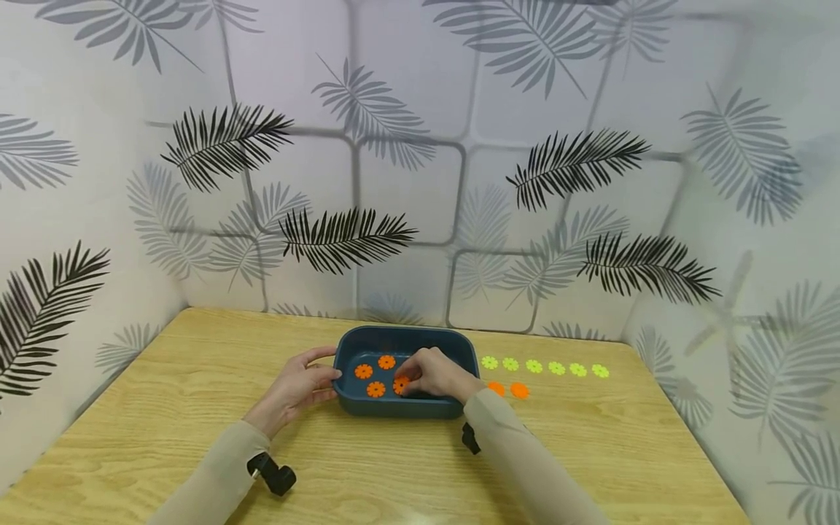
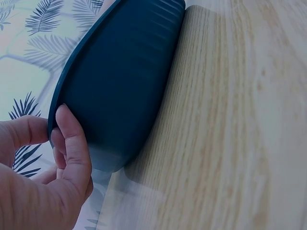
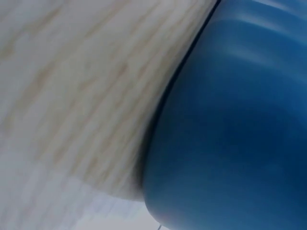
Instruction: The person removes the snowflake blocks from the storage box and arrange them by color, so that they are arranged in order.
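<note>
A dark blue plastic bin (image 1: 407, 410) stands on the wooden table. My left hand (image 1: 303, 386) grips its left end; in the left wrist view, the thumb and fingers (image 2: 74, 148) pinch the rim from both sides. Reaching over the bin's right side, my right hand (image 1: 433, 373) holds an orange flower-shaped piece (image 1: 399, 386) at its fingertips, low inside the bin. Beside it on the bin's floor lie several more, such as one orange piece (image 1: 376, 389) and another orange piece (image 1: 364, 372). The right wrist view shows the bin's outer wall (image 3: 230, 124), not the fingers.
Right of the bin, a row of several yellow-green flower-shaped pieces (image 1: 534, 366) lies on the table (image 1: 590, 452). Two orange pieces (image 1: 519, 391) lie in front of that row, close to my right forearm. A leaf-patterned wall (image 1: 407, 182) rises behind the table.
</note>
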{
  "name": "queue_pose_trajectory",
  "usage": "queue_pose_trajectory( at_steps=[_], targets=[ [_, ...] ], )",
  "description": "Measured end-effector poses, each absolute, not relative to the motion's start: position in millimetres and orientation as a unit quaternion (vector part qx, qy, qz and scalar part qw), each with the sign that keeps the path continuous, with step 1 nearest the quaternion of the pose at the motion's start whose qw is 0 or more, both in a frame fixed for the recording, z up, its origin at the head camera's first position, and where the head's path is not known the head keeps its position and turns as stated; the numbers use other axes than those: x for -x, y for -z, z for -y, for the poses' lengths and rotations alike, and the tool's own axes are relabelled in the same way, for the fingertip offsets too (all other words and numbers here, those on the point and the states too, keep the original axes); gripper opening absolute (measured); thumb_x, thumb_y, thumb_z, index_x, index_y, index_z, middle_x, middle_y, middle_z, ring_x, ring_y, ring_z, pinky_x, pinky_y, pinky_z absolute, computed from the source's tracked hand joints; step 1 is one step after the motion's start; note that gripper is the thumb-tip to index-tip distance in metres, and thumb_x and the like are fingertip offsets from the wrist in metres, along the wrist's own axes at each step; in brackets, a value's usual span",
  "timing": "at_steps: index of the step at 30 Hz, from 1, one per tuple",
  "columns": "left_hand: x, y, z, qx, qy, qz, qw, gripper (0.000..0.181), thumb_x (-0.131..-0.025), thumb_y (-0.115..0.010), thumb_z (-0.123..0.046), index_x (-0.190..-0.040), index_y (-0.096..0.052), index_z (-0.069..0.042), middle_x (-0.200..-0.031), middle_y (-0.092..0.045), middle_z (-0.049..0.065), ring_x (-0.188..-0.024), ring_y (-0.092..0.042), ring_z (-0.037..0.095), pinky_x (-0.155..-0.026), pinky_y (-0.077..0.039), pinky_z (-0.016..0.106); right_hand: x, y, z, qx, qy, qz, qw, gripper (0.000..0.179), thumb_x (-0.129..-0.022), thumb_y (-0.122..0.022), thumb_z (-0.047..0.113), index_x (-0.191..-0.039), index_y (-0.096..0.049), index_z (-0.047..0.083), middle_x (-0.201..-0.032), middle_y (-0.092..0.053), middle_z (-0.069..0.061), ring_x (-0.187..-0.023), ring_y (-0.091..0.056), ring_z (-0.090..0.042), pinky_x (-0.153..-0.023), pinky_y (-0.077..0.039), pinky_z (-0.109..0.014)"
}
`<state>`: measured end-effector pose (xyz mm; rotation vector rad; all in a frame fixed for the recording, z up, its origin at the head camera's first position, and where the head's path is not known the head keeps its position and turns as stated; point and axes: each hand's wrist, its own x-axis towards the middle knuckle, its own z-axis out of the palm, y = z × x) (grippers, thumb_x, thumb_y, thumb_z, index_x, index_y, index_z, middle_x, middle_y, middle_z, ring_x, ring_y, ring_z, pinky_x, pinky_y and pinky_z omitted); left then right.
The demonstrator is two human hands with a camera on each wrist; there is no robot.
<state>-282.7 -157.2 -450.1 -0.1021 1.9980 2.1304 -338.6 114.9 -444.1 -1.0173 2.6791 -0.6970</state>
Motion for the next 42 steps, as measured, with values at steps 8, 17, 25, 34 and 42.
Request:
queue_pose_trajectory(
  at_steps=[8,17,25,34,42],
  targets=[
    [282.4,450.3,156.4,0.035,-0.725,-0.679,0.112,0.057,-0.092,-0.062,-0.002,-0.145,-0.042,-0.006,-0.102,-0.066,0.015,-0.080,-0.067,0.019,-0.070,-0.059,0.028,338.2,445.3,-119.7,0.357,0.248,-0.896,0.092,0.028,-0.087,-0.075,0.018,-0.114,-0.074,0.012,-0.103,-0.075,-0.001,-0.083,-0.069,-0.006,-0.071,-0.055,-0.018],
    [283.1,451.8,156.9,0.035,-0.728,-0.676,0.111,0.057,-0.092,-0.061,-0.002,-0.146,-0.041,-0.006,-0.100,-0.066,0.013,-0.078,-0.066,0.018,-0.070,-0.059,0.027,338.0,436.1,-129.6,0.367,0.272,-0.886,0.080,0.031,-0.088,-0.073,0.019,-0.118,-0.072,0.011,-0.106,-0.074,-0.001,-0.087,-0.070,-0.010,-0.072,-0.056,-0.021],
    [282.7,450.3,155.6,0.036,-0.728,-0.675,0.111,0.058,-0.092,-0.061,-0.001,-0.146,-0.041,-0.006,-0.099,-0.067,0.012,-0.077,-0.065,0.017,-0.069,-0.059,0.027,335.8,426.6,-141.5,0.361,0.303,-0.877,0.096,0.036,-0.091,-0.070,0.015,-0.125,-0.067,0.005,-0.099,-0.076,-0.003,-0.073,-0.070,-0.008,-0.068,-0.057,-0.022],
    [282.0,448.6,155.8,0.037,-0.728,-0.675,0.117,0.058,-0.092,-0.061,-0.001,-0.146,-0.040,-0.005,-0.100,-0.066,0.013,-0.077,-0.065,0.017,-0.069,-0.059,0.027,334.1,419.1,-158.4,0.340,0.332,-0.875,0.086,0.034,-0.091,-0.070,0.017,-0.123,-0.067,0.009,-0.103,-0.072,-0.003,-0.083,-0.070,-0.020,-0.069,-0.057,-0.027],
    [282.9,449.2,154.2,0.034,-0.729,-0.674,0.112,0.058,-0.092,-0.061,0.000,-0.145,-0.041,-0.005,-0.099,-0.066,0.013,-0.074,-0.065,0.017,-0.067,-0.058,0.027,335.0,412.4,-174.7,0.329,0.328,-0.885,0.038,0.032,-0.090,-0.071,0.016,-0.121,-0.069,0.009,-0.098,-0.071,0.000,-0.086,-0.068,-0.011,-0.080,-0.056,-0.026]
  ],
)
